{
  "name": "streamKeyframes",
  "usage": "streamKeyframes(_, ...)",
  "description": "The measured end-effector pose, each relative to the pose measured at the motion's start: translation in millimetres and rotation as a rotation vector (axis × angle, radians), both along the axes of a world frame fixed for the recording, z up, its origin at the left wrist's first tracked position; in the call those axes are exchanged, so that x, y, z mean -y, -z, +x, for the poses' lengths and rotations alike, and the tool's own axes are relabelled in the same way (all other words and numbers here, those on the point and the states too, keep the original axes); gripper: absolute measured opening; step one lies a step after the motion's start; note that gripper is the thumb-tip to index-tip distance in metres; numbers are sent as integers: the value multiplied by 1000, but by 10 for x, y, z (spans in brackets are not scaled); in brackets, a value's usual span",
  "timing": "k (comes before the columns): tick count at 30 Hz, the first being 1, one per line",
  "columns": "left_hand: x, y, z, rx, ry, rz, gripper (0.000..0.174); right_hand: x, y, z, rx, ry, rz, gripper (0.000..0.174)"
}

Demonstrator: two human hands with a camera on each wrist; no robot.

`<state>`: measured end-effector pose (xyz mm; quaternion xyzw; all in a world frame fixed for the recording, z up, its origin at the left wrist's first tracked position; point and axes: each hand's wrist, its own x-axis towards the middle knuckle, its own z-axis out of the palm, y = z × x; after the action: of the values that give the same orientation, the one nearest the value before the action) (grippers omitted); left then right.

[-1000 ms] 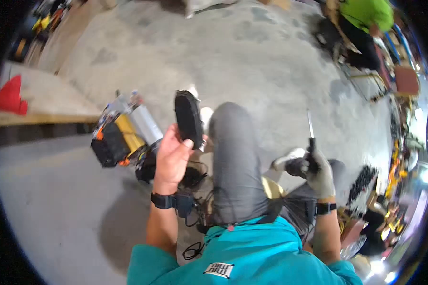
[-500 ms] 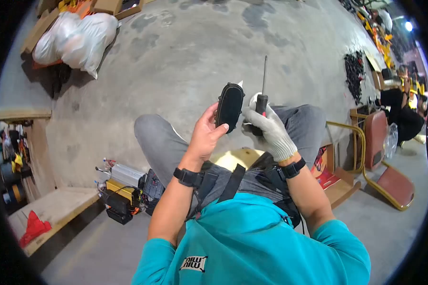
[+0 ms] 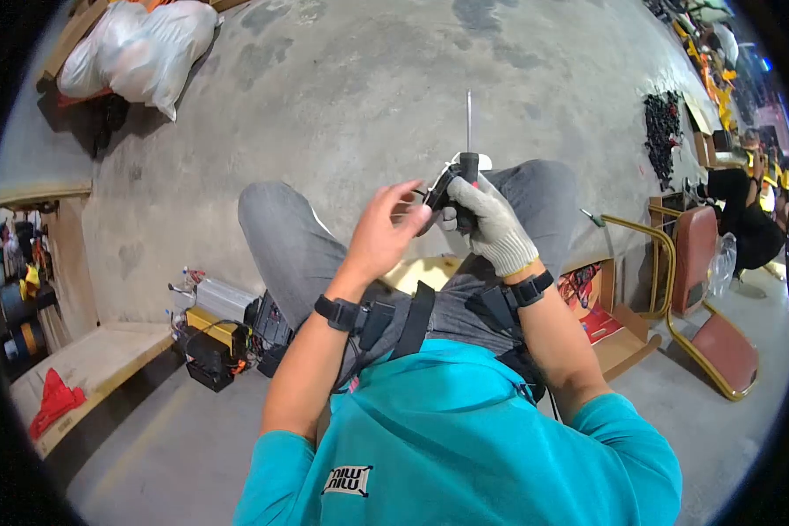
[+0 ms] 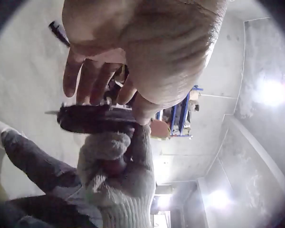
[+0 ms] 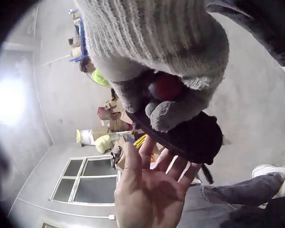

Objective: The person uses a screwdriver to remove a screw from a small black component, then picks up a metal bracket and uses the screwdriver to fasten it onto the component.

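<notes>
My gloved right hand [image 3: 497, 226] grips a screwdriver [image 3: 469, 165] by its dark handle, its shaft pointing away from me. The same hand pinches a black oval part [image 5: 199, 140] with small knobs along its edge. In the right wrist view the handle's red end shows between the glove's fingers. My bare left hand [image 3: 380, 235] is beside the part, fingers extended and blurred in the head view. In the right wrist view its fingertips are right at the part's underside, and the thumb stands apart from it.
A battery and metal-cased electrical units [image 3: 215, 337] lie on the floor to the left, near a wooden ledge [image 3: 105, 359] with a red cloth [image 3: 57, 403]. White bags [image 3: 153, 57] stand far left. A brown-padded chair [image 3: 694, 254] and an open cardboard box [image 3: 627, 342] are at right.
My head view has swung round and both hands have come together over the lap. The black oval part has passed from the left hand's hold to the right hand, beside the screwdriver.
</notes>
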<state>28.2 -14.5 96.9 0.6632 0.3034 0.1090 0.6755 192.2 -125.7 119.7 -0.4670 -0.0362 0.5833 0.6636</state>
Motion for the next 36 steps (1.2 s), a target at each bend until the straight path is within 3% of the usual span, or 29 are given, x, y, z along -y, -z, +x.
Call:
streamKeyframes(4,-43,249,-118,-64,-78,178,43,-40,68,-64,-40,-58,-101,29)
streamKeyframes(6,-19,274,-126,-49,-90,129,47,-75,75,-103,26,-110,-208,30)
streamKeyframes(8,9,229,-123,-17,-77,-157,51,-115,55,-147,34,-150,-226,29)
streamKeyframes(10,39,299,-135,-61,-88,-122,54,-173,18,-169,110,-226,-237,29)
streamKeyframes(13,19,275,-140,-24,25,-289,52,-173,124,-212,63,-200,-212,29)
streamKeyframes(15,20,171,-121,78,-22,-652,56,-170,149,-247,-17,-172,-170,29)
streamKeyframes(20,19,307,-113,234,-24,-754,59,-198,183,-293,-70,-165,-218,27)
streamKeyframes(23,-54,370,-146,151,1,-741,60,-208,91,-290,100,-245,-305,30)
streamKeyframes(25,-101,401,-141,79,22,-754,60,-172,132,-201,378,-352,-232,35)
streamKeyframes(28,-158,421,-166,87,-56,-797,58,-165,161,-57,488,-411,-316,39)
streamKeyframes(30,-203,472,-213,227,-111,-847,56,-142,218,46,537,-366,-239,34)
streamKeyframes(32,-309,553,-247,288,-115,-900,52,-123,62,102,372,-315,-253,36)
streamKeyframes(34,-401,566,-253,356,-106,-956,49,-71,-112,206,408,-326,-215,42)
streamKeyframes(36,-474,556,-282,477,-105,-1074,46,-56,-409,264,619,-452,-212,48)
